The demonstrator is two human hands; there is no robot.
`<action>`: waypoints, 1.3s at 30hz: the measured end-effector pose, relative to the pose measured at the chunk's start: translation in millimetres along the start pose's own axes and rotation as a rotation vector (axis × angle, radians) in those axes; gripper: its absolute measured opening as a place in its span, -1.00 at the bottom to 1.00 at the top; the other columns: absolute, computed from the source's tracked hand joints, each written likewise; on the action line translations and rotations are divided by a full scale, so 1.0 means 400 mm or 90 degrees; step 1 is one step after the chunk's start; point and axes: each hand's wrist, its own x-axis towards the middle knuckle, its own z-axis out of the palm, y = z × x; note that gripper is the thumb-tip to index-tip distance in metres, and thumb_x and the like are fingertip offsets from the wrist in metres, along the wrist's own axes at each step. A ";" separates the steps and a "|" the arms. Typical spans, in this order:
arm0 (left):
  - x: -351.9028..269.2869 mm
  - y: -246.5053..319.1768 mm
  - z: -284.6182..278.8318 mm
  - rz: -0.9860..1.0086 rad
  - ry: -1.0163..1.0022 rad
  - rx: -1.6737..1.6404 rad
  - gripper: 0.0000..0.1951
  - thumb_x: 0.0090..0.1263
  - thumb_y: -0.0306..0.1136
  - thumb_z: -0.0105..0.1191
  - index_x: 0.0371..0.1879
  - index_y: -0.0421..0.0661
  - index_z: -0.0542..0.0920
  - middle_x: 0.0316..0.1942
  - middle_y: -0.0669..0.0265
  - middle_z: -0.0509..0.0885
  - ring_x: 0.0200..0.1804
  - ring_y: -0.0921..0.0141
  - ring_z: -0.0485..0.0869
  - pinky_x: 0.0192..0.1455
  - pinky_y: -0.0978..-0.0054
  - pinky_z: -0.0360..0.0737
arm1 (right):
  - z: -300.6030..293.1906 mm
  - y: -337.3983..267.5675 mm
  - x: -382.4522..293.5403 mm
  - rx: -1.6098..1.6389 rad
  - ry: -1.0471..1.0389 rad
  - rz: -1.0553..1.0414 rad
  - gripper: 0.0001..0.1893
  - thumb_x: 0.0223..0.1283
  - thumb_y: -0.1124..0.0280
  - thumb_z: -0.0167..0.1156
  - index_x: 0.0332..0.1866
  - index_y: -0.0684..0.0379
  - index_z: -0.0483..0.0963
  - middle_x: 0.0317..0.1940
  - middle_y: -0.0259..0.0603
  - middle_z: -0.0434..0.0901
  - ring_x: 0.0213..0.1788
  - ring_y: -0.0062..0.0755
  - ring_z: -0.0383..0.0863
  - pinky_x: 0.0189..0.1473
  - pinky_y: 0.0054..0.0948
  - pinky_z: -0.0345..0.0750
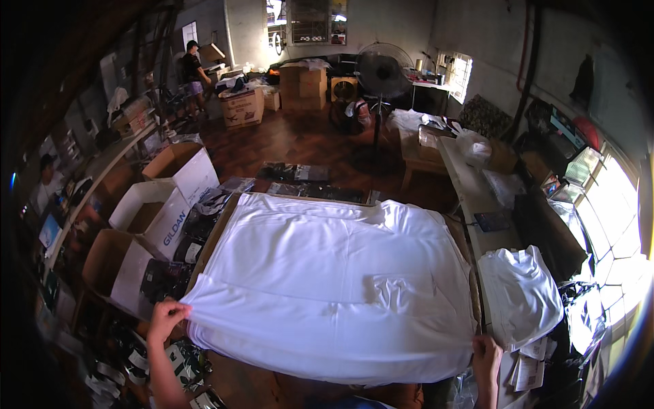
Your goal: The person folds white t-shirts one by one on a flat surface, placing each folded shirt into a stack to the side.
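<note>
White shirts lie spread in a layered stack on a table before me, the top one wrinkled and with a small bunched patch at its right middle. My left hand pinches the top shirt's fabric at the near left corner. At the near right corner, my right hand grips the edge of the same fabric, which stretches between both hands. A folded white garment rests on the side table just right of the stack.
Open cardboard boxes stand at the left, near dark plastic-wrapped packages. A long side table runs along the right. A pedestal fan stands beyond the stack. One person stands far left; another is at the left edge.
</note>
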 end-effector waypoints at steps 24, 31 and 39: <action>0.606 0.242 0.342 0.235 0.031 0.679 -0.79 0.32 -0.26 0.19 -0.09 0.07 0.66 -0.03 0.34 0.59 0.22 0.35 0.49 0.29 0.18 0.20 | 0.425 -0.139 0.712 0.085 -0.131 -0.051 -0.72 -0.04 0.21 0.47 -0.28 0.17 0.72 -0.38 -0.11 0.73 -0.25 -0.30 0.73 -0.14 -0.35 0.63; 0.518 0.277 0.207 0.412 0.084 0.588 -0.74 0.04 -0.24 0.42 -0.42 0.02 0.59 -0.13 0.39 0.58 0.22 0.35 0.49 0.23 0.18 0.19 | 0.248 -0.061 0.594 0.543 -0.166 -0.062 -0.78 0.13 0.44 0.43 -0.18 0.32 0.63 -0.35 -0.34 0.68 -0.29 -0.63 0.59 -0.20 -0.58 0.51; 0.096 0.221 0.049 0.266 -0.053 0.519 -0.73 -0.17 -0.44 0.35 -0.47 -0.02 0.55 -0.10 0.33 0.60 0.16 0.22 0.53 0.23 0.16 0.22 | 0.032 0.008 0.173 0.342 -0.318 -0.130 -0.81 -0.03 0.66 0.42 -0.25 0.32 0.65 -0.23 -0.16 0.71 -0.06 -0.32 0.69 0.10 -0.41 0.56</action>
